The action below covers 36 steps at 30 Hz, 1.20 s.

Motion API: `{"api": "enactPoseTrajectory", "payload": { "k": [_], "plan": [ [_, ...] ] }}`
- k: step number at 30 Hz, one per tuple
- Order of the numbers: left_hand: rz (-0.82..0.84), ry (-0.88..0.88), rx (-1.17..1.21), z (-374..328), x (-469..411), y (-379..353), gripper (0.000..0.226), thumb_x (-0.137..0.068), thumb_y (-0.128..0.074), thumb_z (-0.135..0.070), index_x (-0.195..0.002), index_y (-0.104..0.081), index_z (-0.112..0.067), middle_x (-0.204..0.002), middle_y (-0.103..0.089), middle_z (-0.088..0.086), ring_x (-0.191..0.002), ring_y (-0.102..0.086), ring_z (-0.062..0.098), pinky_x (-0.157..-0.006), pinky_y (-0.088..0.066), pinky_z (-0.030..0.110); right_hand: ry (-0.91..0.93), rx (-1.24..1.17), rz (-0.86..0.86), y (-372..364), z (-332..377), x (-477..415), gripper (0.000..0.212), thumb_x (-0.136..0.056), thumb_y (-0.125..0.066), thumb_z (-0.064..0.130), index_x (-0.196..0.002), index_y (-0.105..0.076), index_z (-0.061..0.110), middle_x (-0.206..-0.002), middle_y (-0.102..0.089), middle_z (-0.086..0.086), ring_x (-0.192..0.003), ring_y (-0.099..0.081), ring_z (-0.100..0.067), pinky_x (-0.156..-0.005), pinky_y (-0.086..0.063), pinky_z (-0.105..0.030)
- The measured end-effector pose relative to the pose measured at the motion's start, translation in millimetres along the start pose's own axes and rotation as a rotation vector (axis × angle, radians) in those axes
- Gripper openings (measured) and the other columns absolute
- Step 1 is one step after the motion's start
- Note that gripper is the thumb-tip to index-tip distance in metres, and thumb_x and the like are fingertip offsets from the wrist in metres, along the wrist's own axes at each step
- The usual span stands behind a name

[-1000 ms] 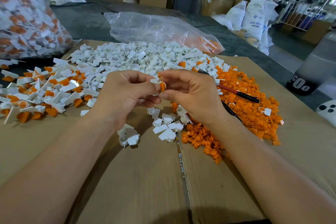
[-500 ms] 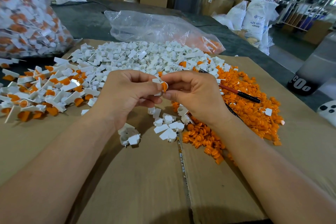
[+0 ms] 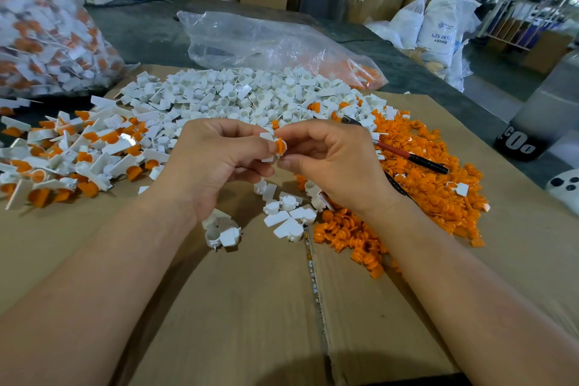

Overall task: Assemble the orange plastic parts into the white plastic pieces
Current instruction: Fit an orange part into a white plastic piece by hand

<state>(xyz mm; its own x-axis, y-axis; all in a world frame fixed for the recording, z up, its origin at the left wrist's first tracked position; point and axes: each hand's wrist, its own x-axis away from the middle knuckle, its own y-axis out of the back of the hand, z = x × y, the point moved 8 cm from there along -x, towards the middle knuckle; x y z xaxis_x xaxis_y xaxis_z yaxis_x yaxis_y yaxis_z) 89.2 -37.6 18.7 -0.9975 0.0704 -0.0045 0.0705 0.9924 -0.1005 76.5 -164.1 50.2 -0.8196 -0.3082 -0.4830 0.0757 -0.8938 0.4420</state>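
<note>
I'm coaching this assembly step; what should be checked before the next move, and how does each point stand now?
1. Grip of left hand on white piece: ok.
2. Grip of right hand on orange part: ok.
3. Contact between orange part and white piece: ok.
4. Seating of orange part, fully home: cannot tell.
5. Supply of loose orange parts on the right: ok.
6. Supply of loose white pieces ahead: ok.

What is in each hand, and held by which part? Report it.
Left hand pinches a white plastic piece, mostly hidden; which part cannot be told. Right hand pinches an orange part by its edge, against the white piece.
</note>
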Motion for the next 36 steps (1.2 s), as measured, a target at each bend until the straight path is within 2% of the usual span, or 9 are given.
{"api": "enactPoseTrajectory", "payload": {
  "k": [4,8,12,15,17,22,28,33,36],
  "plan": [
    [0.002,0.0,-0.004,-1,0,0,0.009,-0.07,-0.069,0.003,-0.07,-0.065,-0.005,-0.053,-0.065,0.005,-0.044,-0.061,0.013,-0.042,-0.046,0.016,0.007,0.017,0.003,1,0,0,0.043,-0.073,-0.07,-0.006,-0.086,-0.061,0.034,-0.077,-0.064,0.019,-0.075,-0.065,0.002,-0.075,-0.053,-0.016],
    [0.002,-0.018,-0.014,-2,1,1,0.011,-0.071,-0.069,0.004,-0.068,-0.065,-0.006,-0.054,-0.066,0.005,-0.045,-0.062,0.013,-0.043,-0.047,0.016,0.039,0.034,-0.026,1,5,0,0.039,-0.072,-0.072,-0.001,-0.101,-0.061,0.022,-0.087,-0.062,0.014,-0.079,-0.065,-0.003,-0.076,-0.055,-0.021],
    [0.021,-0.032,-0.041,-4,2,-1,0.01,-0.069,-0.07,0.002,-0.069,-0.066,-0.007,-0.054,-0.066,0.005,-0.046,-0.062,0.013,-0.044,-0.048,0.016,0.132,0.069,-0.07,3,12,1,0.041,-0.071,-0.073,0.004,-0.105,-0.059,0.02,-0.087,-0.064,0.002,-0.081,-0.066,-0.011,-0.076,-0.055,-0.023],
    [0.025,-0.03,-0.044,-3,2,-2,0.011,-0.069,-0.07,0.004,-0.069,-0.065,-0.006,-0.053,-0.065,0.005,-0.044,-0.061,0.012,-0.043,-0.048,0.016,0.125,0.092,-0.088,5,11,1,0.041,-0.07,-0.073,0.005,-0.107,-0.06,0.013,-0.087,-0.066,-0.004,-0.081,-0.066,-0.016,-0.077,-0.056,-0.029],
    [0.023,-0.027,-0.042,-3,3,-2,0.011,-0.07,-0.069,0.005,-0.069,-0.065,-0.005,-0.052,-0.065,0.005,-0.044,-0.061,0.012,-0.043,-0.048,0.016,0.123,0.095,-0.087,5,10,1,0.041,-0.069,-0.073,0.004,-0.108,-0.06,0.01,-0.088,-0.066,-0.003,-0.082,-0.066,-0.019,-0.078,-0.056,-0.033],
    [0.03,-0.026,-0.059,-3,3,-2,0.011,-0.071,-0.068,0.006,-0.071,-0.065,-0.004,-0.053,-0.065,0.004,-0.045,-0.062,0.012,-0.044,-0.049,0.016,0.139,0.118,-0.079,4,10,1,0.037,-0.069,-0.073,0.004,-0.105,-0.063,0.005,-0.087,-0.064,0.001,-0.082,-0.063,-0.015,-0.076,-0.055,-0.03],
    [0.019,-0.028,-0.058,-2,3,-2,0.011,-0.07,-0.069,0.006,-0.07,-0.064,-0.005,-0.053,-0.065,0.005,-0.045,-0.062,0.013,-0.045,-0.05,0.017,0.135,0.088,-0.08,4,11,2,0.041,-0.069,-0.073,0.003,-0.106,-0.059,0.011,-0.085,-0.064,0.003,-0.081,-0.065,-0.016,-0.076,-0.055,-0.031],
    [0.024,-0.031,-0.055,-2,3,-2,0.011,-0.07,-0.069,0.006,-0.07,-0.064,-0.004,-0.053,-0.065,0.005,-0.045,-0.062,0.013,-0.045,-0.049,0.016,0.104,0.079,-0.061,3,8,2,0.038,-0.07,-0.073,0.002,-0.106,-0.063,0.008,-0.085,-0.064,0.002,-0.081,-0.065,-0.013,-0.076,-0.055,-0.026],
    [0.015,-0.037,-0.034,-3,3,-1,0.012,-0.071,-0.069,0.005,-0.069,-0.064,-0.005,-0.052,-0.065,0.005,-0.045,-0.062,0.013,-0.044,-0.048,0.016,0.024,0.045,-0.047,3,2,2,0.044,-0.071,-0.074,0.001,-0.112,-0.062,0.011,-0.088,-0.062,0.01,-0.082,-0.065,-0.005,-0.077,-0.054,-0.021]
  ]
}}
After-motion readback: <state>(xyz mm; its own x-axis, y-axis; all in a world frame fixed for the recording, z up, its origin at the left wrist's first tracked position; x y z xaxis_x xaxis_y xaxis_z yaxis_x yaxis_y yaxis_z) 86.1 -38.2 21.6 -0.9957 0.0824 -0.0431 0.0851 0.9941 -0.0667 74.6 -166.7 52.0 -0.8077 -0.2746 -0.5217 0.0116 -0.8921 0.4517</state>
